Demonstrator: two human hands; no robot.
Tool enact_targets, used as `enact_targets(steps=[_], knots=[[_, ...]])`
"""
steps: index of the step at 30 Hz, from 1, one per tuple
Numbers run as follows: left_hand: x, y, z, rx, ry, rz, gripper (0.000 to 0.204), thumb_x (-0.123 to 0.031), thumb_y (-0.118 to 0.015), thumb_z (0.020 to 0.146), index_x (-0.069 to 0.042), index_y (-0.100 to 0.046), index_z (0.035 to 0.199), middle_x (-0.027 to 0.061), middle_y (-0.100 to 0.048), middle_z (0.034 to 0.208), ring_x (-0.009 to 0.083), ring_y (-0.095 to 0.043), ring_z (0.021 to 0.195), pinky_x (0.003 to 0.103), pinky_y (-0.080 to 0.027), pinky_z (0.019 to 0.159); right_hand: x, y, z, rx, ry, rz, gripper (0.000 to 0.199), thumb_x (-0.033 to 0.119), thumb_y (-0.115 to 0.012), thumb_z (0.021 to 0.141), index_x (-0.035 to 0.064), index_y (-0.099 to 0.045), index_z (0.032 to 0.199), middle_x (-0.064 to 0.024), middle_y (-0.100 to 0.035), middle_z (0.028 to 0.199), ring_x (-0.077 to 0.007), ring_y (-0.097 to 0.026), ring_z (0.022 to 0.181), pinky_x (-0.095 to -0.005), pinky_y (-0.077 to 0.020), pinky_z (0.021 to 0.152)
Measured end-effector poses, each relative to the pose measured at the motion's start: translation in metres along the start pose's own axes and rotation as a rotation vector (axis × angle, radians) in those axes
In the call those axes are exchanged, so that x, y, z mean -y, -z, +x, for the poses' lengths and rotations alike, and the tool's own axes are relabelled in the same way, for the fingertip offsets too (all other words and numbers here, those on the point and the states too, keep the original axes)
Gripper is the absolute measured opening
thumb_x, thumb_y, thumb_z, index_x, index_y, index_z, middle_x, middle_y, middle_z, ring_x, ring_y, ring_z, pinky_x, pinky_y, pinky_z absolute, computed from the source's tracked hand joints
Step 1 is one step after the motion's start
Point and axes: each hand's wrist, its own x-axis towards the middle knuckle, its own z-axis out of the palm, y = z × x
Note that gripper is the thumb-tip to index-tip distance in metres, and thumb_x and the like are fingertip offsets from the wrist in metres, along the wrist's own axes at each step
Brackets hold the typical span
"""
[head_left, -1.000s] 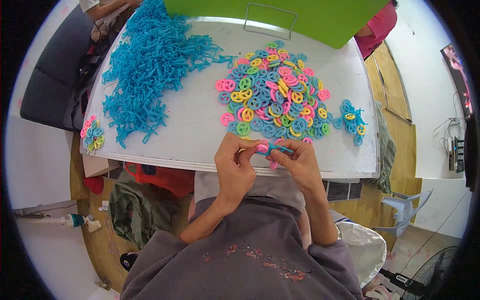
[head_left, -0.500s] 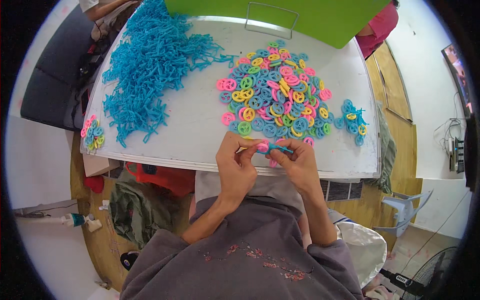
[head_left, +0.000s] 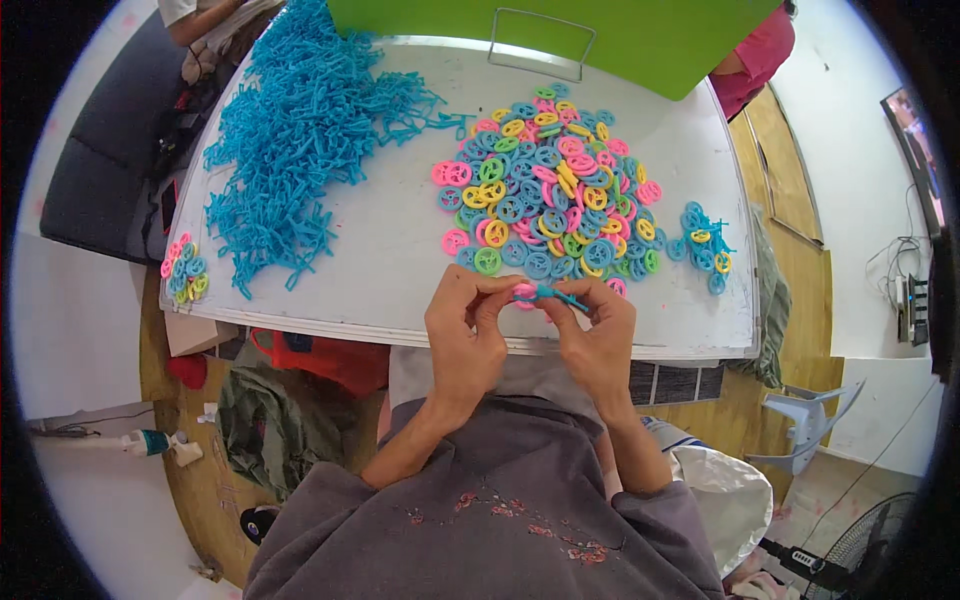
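My left hand (head_left: 465, 335) and my right hand (head_left: 596, 335) meet over the near edge of the white table (head_left: 385, 250). Between the fingertips I pinch a pink plastic ring (head_left: 523, 292) and a thin blue plastic stick (head_left: 560, 296); the left hand holds the ring, the right hand the stick. Just beyond them lies a pile of pink, yellow, green and blue rings (head_left: 545, 195). A big heap of blue sticks (head_left: 300, 140) covers the far left of the table.
A small cluster of joined rings and sticks (head_left: 702, 245) lies at the table's right edge, another small cluster (head_left: 184, 272) at its left edge. A green board (head_left: 560, 30) stands at the back. Another person's arm (head_left: 205, 20) shows at the far left, a pink sleeve (head_left: 755, 50) at the far right.
Both hands stay at the table's near edge, with only small finger movements around the ring and stick.
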Motion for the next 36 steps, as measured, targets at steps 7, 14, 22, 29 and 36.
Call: enact_targets(steps=[7, 14, 22, 29, 36], knots=[[-0.017, 0.000, 0.002, 0.070, 0.048, -0.173, 0.018, 0.014, -0.050, 0.083, 0.003, -0.060, 0.093, 0.0084, -0.056, 0.093, 0.0160, -0.061, 0.088, 0.025, -0.053, 0.077, 0.004, 0.009, 0.002, 0.026, 0.234, -0.143, 0.016, -0.009, -0.066, 0.074, -0.0011, -0.064, 0.088, -0.0116, -0.066, 0.089, -0.0182, -0.063, 0.088, -0.0297, -0.0487, 0.078], [-0.004, 0.006, -0.003, 0.165, 0.045, -0.028, 0.017, 0.012, -0.056, 0.081, 0.003, -0.057, 0.095, 0.0093, -0.058, 0.096, 0.0164, -0.062, 0.086, 0.028, -0.054, 0.079, 0.006, 0.009, -0.003, 0.012, 0.397, -0.110, 0.020, -0.009, -0.067, 0.073, 0.0007, -0.065, 0.090, -0.0114, -0.067, 0.089, -0.0204, -0.064, 0.087, -0.0315, -0.0495, 0.079], [-0.025, -0.035, 0.005, 0.154, 0.076, -0.196, 0.050, 0.006, -0.070, 0.072, -0.001, -0.053, 0.118, 0.0127, -0.055, 0.112, 0.0227, -0.058, 0.099, 0.031, -0.052, 0.081, -0.023, 0.105, 0.016, -0.229, -0.116, 0.138, 0.013, 0.010, -0.066, 0.084, -0.0008, -0.067, 0.092, -0.0040, -0.063, 0.077, -0.0098, -0.058, 0.065, -0.0226, -0.0466, 0.061], [-0.009, -0.082, 0.010, 0.622, -0.640, 0.520, 0.049, -0.018, -0.070, 0.075, -0.001, -0.054, 0.118, 0.0153, -0.050, 0.122, 0.0337, -0.042, 0.119, 0.046, -0.035, 0.100, -0.085, 0.240, 0.036, -0.688, -0.102, -0.266, 0.030, 0.026, -0.066, 0.087, -0.0034, -0.067, 0.081, -0.0015, -0.060, 0.063, -0.0041, -0.050, 0.056, -0.0206, -0.0366, 0.051], [0.034, -0.150, 0.053, 0.755, -0.828, 1.261, 0.068, -0.047, -0.049, 0.088, 0.005, -0.042, 0.132, 0.0162, -0.038, 0.141, 0.0365, -0.024, 0.135, 0.049, -0.014, 0.112, -0.112, 0.221, 0.050, -0.747, -0.179, -0.582, 0.028, 0.026, -0.062, 0.087, 0.0001, -0.068, 0.098, -0.0124, -0.067, 0.085, -0.0215, -0.064, 0.075, -0.0315, -0.0503, 0.072]])
